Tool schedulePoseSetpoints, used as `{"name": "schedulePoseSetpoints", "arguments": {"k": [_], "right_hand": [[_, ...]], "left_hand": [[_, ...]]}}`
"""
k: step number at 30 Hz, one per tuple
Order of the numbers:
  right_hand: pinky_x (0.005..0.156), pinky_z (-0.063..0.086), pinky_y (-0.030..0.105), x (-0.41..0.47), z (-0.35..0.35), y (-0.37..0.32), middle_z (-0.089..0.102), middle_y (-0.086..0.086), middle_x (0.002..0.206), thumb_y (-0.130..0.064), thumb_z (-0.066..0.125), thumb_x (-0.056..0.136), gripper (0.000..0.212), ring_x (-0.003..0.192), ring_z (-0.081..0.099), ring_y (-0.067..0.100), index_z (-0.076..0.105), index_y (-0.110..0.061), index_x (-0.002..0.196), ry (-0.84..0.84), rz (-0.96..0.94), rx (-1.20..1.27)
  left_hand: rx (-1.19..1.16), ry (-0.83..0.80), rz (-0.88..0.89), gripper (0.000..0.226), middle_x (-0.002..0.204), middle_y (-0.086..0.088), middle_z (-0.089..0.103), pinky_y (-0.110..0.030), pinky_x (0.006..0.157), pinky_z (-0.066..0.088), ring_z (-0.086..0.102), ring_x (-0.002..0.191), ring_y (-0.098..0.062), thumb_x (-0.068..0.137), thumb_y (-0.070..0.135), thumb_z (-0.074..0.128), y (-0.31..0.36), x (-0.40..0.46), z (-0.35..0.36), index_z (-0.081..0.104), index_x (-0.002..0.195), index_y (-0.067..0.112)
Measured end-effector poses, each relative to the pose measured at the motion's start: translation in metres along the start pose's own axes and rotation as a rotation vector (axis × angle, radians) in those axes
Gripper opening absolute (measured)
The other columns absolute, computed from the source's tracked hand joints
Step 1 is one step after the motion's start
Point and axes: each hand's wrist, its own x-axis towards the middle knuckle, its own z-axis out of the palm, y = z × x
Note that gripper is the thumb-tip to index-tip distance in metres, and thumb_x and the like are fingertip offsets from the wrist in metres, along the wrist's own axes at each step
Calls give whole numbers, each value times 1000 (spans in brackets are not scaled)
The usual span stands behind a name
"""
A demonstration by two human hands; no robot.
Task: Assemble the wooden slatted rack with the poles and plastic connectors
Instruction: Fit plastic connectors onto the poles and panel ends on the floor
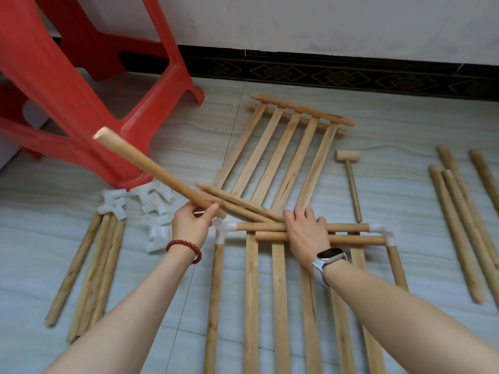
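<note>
Rack (280,306) parts are lying on the floor (391,136) in front of you: the near slatted panel is running away from you, with a cross pole (348,227) along its far edge capped by a white connector at each corner. Your left hand (192,225) is curling round the near end of a loose pole (151,168), holding it clear of the floor; its long axis is slanting up and away to the left, toward the red stool (81,85). Your right hand (306,232) is lying with fingers spread and fairly straight, pressing down on the cross pole and on two more poles crossing there.

What matters now is the left corner connector (224,230). It is sitting just beside your left hand, to its right and slightly nearer the panel, with an open socket that seems to be facing up toward you. The gripped end is already the end nearest that socket, so I judge you are needing to swing the far end round until the pole is lining up with the socket, while the right hand is steadying the frame.

A second panel (280,155) is lying beyond, a mallet (351,179) is to its right, spare connectors (143,206) are heaped by the stool, and more poles (89,268) are waiting at both sides.
</note>
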Motion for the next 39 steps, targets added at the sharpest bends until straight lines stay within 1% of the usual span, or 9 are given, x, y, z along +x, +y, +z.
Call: {"name": "schedulePoseSetpoints", "arguments": {"k": [2, 5, 10, 18, 24, 28, 32, 36, 39], "right_hand": [[73, 30, 36, 8, -1, 4, 43, 7, 117, 2, 42, 85, 33, 107, 40, 27, 40, -13, 114, 23, 32, -22], [83, 34, 37, 17, -1, 17, 47, 7, 120, -2, 40, 87, 30, 113, 41, 27, 46, -12, 115, 15, 31, -52], [88, 33, 36, 4, 5, 18, 51, 6, 121, -6, 40, 86, 33, 113, 44, 26, 48, -14, 117, 3, -110, -9], [88, 29, 36, -10, 23, 15, 44, 4, 125, -7, 38, 90, 39, 115, 38, 25, 40, -17, 127, -20, -66, 86], [111, 9, 43, -20, 31, 12, 38, 3, 130, -5, 40, 88, 49, 125, 31, 23, 33, -18, 135, -12, -38, 156], [114, -4, 47, -24, 37, 13, 31, 6, 133, -1, 42, 88, 66, 131, 23, 24, 16, -18, 145, -49, -39, 154], [113, -6, 51, -25, 35, 12, 30, 6, 135, 6, 42, 81, 76, 132, 21, 27, 10, -16, 147, -63, -55, 120], [114, -2, 50, -23, 28, 15, 40, 3, 134, 9, 39, 82, 65, 131, 29, 22, 26, -13, 141, -67, -81, 150], [107, 22, 39, -19, 4, 19, 55, 2, 116, 2, 40, 86, 40, 114, 47, 23, 45, -17, 121, 40, -87, 226]], "left_hand": [[-14, 36, 14, 12, 79, 7, 66, -45, 87, 52, 65, 84, -17, 85, 13, 64, 5, 3, 4, 63, 81, 23], [-15, 68, 40, 16, 78, 4, 66, -47, 90, 50, 65, 90, -23, 85, 14, 63, 10, 7, 7, 59, 78, 28], [17, 28, 44, 11, 77, 3, 67, -47, 89, 50, 66, 86, -19, 84, 16, 65, 11, 6, 4, 60, 81, 26], [234, -62, 14, 7, 82, 1, 65, -29, 78, 46, 63, 82, -21, 84, 17, 66, 0, -2, 4, 61, 88, 17], [324, -95, 20, 8, 82, 7, 63, -21, 78, 40, 59, 84, -10, 85, 15, 65, -12, -4, 5, 61, 90, 19], [439, -145, 46, 9, 81, 7, 64, -13, 78, 38, 57, 82, -6, 83, 14, 67, -13, 0, 6, 65, 91, 17], [460, -81, 44, 16, 95, -3, 69, -13, 82, 37, 61, 96, -15, 86, 13, 64, -19, -9, 17, 66, 102, 11], [456, -35, 25, 19, 101, -7, 70, -24, 90, 42, 61, 104, -21, 86, 15, 63, -22, -11, 19, 66, 105, 10], [460, -11, -16, 21, 104, -7, 70, -25, 89, 41, 60, 106, -21, 86, 19, 64, -25, -9, 18, 66, 106, 14]]}}
